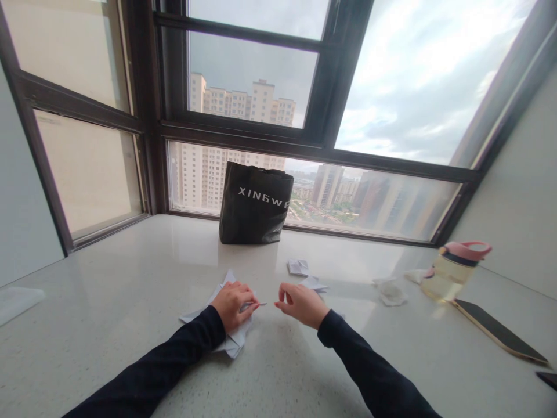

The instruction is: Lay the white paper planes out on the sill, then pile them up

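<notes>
Pinching a thin pale sliver (pixel 263 304) at the frame's lower centre, the left hand (pixel 235 305) risked crumpling the folded papers (pixel 235 343) beneath by pressing down, though whether the right hand's (pixel 303 305) grip was closed was unclear.

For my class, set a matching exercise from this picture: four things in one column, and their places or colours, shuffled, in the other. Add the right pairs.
Things
1. Left hand
2. Bag
3. Bottle
4. Paper square

Places and colours
A. Topped with a pink lid
B. White, lying just beyond the right hand
C. Over a spread of white papers
D. Black with pale letters, standing in front of the window

Right pairs
1-C
2-D
3-A
4-B
</notes>
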### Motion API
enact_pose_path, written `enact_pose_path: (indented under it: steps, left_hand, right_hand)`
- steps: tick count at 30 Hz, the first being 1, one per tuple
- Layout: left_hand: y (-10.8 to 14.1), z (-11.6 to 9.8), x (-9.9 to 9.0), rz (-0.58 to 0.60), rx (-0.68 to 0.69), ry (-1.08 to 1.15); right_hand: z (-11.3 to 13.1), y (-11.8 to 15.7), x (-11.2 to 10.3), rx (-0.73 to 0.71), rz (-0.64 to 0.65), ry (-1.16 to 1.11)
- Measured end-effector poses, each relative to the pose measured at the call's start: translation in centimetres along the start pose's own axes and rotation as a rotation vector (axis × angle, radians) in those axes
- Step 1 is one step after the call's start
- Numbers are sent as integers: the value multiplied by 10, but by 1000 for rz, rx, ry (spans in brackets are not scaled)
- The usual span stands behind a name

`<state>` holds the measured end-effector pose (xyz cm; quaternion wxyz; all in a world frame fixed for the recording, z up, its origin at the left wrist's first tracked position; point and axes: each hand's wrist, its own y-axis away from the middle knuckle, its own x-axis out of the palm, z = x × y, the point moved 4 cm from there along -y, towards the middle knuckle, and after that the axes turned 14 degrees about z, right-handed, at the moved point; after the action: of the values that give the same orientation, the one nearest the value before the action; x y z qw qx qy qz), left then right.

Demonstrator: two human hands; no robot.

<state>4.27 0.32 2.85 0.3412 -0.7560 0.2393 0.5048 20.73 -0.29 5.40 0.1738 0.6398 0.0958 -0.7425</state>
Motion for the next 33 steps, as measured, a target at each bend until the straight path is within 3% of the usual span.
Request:
enact_pose_path:
  steps: [4,7,9,12,17,23,27,30,33]
  left_hand:
    - [5,4,-26,-323,-52,171]
    - [8,14,-34,-450,-171,405]
    - [8,20,-31,-455,-229,601]
    - [4,23,-23,-419,-228,833]
    - [-1,17,-15,-315,-156,991]
    - [2,19,-21,-272,-155,894]
    - [5,23,-26,-311,-199,731]
    - [6,27,-32,-334,-236,579]
    - [6,31,-38,-305,-235,430]
  right_hand:
    - [10,-3,10,-76,-159,-200]
    - [18,-5,17,-143,-291,-444]
    - [24,-7,24,-173,-309,-588]
    - [32,-10,35,-204,-239,-761]
    - [34,-11,39,-221,-240,-951]
    - [15,-7,10,-179,-256,-921]
    - [-12,15,-11,-104,-135,-855]
    - [-38,43,-6,6,16,-822]
    - [-64,71,14,158,143,-771]
